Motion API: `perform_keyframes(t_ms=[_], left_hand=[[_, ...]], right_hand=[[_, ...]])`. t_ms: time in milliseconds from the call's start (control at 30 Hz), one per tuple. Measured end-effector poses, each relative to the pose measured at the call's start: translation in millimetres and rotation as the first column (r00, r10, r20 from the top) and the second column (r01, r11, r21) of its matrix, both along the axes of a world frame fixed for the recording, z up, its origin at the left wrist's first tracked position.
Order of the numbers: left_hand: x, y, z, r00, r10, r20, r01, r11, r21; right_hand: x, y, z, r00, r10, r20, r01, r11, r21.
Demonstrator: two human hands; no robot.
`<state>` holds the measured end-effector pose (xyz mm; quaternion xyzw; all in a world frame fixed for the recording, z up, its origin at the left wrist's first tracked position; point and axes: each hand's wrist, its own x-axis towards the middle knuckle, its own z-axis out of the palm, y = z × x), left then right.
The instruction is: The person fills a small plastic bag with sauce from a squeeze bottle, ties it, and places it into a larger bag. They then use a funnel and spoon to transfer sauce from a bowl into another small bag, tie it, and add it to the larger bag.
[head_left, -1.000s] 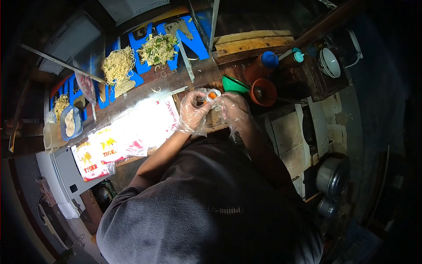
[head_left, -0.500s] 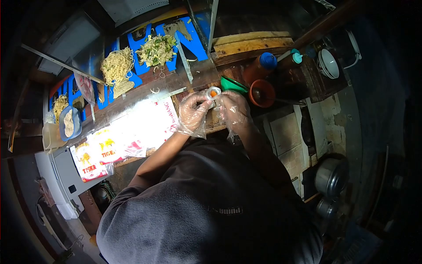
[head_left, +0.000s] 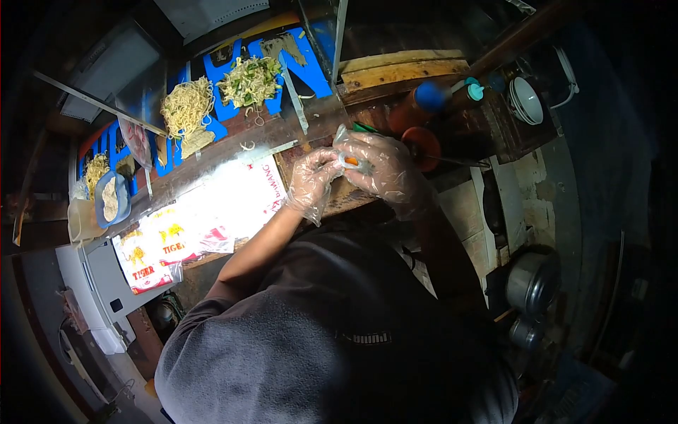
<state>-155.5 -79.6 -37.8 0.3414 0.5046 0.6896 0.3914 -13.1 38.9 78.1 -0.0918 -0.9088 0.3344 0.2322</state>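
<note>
A small whitish, partly see-through thing with an orange middle [head_left: 349,162] is held between my gloved hands, above the counter's front edge; I cannot make out its exact kind. My left hand [head_left: 313,177], in a clear plastic glove, pinches its left side with the fingertips. Around its right side curl the fingers of my right hand [head_left: 385,173], gloved too. Just behind the right hand, a green bowl [head_left: 364,128] shows only a sliver of rim. A reddish-brown container [head_left: 422,146] stands beside that hand, partly covered by it.
Printed white wrapping paper [head_left: 233,194] lies left of my hands. Behind glass, noodles [head_left: 188,106] and chopped greens with noodles [head_left: 251,81] sit in heaps. A blue-lidded container [head_left: 429,95] and white bowls [head_left: 526,101] stand right. Metal pots [head_left: 533,286] are lower right.
My right hand has turned and come over the small orange-centred thing, hiding more of it and most of the green bowl. The left hand stays nearly in place.
</note>
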Motion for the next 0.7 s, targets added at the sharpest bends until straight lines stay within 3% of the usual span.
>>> perform_keyframes(t_ms=[233, 433, 600, 633, 700], left_hand=[[2.3, -1.0, 7.3, 0.987, -0.131, 0.088, 0.135, 0.990, -0.044], [0.4, -4.9, 5.6, 0.986, -0.136, 0.100, 0.143, 0.987, -0.069], [1.3, -6.5, -0.7, 0.991, -0.079, 0.106, 0.086, 0.994, -0.066], [2.2, -6.8, -2.1, 0.982, -0.072, 0.175, 0.082, 0.995, -0.049], [2.5, -7.2, -4.7, 0.968, -0.065, 0.241, 0.075, 0.997, -0.030]], right_hand=[[-6.4, -1.7, -12.6, 1.000, 0.005, 0.012, -0.006, 0.998, 0.064], [-1.6, 6.3, -4.6, 0.997, 0.076, 0.019, -0.075, 0.995, -0.058], [3.2, 9.1, 4.2, 0.999, -0.036, -0.014, 0.031, 0.971, -0.236], [5.3, 9.0, 2.7, 0.999, -0.038, -0.014, 0.033, 0.971, -0.235], [8.3, 8.9, -0.9, 0.997, -0.074, 0.010, 0.074, 0.996, -0.045]])
